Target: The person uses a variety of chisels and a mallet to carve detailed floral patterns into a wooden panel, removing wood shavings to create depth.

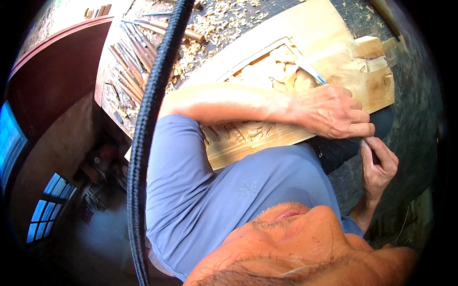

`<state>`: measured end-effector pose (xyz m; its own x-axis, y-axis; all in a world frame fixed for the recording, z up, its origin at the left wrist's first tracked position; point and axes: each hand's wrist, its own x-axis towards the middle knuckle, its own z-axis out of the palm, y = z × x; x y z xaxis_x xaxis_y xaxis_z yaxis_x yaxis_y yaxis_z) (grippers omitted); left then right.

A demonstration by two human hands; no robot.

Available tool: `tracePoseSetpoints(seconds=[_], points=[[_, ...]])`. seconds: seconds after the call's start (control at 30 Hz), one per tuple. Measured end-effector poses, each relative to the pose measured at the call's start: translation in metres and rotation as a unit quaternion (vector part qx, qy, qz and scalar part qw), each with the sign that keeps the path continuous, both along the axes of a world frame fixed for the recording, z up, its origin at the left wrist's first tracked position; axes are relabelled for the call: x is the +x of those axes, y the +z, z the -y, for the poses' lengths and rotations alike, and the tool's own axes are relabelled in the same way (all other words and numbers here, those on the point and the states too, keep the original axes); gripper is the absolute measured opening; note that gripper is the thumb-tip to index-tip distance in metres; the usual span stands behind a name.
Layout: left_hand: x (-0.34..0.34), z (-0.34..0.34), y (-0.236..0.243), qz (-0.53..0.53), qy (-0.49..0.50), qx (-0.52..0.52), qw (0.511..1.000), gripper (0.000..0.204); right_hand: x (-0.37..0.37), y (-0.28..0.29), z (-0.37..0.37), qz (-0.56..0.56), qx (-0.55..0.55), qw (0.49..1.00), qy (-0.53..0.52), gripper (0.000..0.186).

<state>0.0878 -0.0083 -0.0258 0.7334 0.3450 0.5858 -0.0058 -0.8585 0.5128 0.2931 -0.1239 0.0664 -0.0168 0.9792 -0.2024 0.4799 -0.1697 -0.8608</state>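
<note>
My left hand (334, 112) is closed on a chisel, its pale metal blade (311, 71) pointing up and left over a carved wooden panel (315, 31) with a recessed, framed relief. My left forearm lies across the panel, above more carving. Just below and right of that fist, my right hand (379, 164) has thumb and fingers drawn together against the underside of the left hand; what they hold is hidden.
Many wood-handled carving tools (131, 64) lie at the upper left among pale shavings (224, 21) on the worktop (107, 88). Wooden blocks (369, 47) sit at the panel's right end. A black braided cord (152, 105) crosses the view. Windows (47, 207) show at the left.
</note>
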Motion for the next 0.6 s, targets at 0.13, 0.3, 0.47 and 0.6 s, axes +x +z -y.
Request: tracePoseSetpoints(seconds=[0.13,0.3,0.47,0.6], points=[[-0.0026,-0.0003,0.0041,-0.023,0.016,-0.002,1.0,0.023,-0.0071,-0.0017,-0.005,0.016,0.02,1.0,-0.004,0.017],[-0.0034,0.0,0.0026,-0.02,0.024,-0.001,1.0,0.021,-0.0057,-0.0035,-0.005,0.005,0.018,1.0,0.005,0.017],[-0.0049,0.0006,0.0052,-0.04,0.019,-0.005,0.999,0.024,-0.0074,-0.0058,-0.0032,0.017,0.032,0.999,0.004,0.017],[-0.0005,0.0013,0.0003,-0.035,0.015,-0.019,0.999,0.03,-0.0088,-0.0051,-0.005,0.005,0.021,1.0,-0.011,0.015]])
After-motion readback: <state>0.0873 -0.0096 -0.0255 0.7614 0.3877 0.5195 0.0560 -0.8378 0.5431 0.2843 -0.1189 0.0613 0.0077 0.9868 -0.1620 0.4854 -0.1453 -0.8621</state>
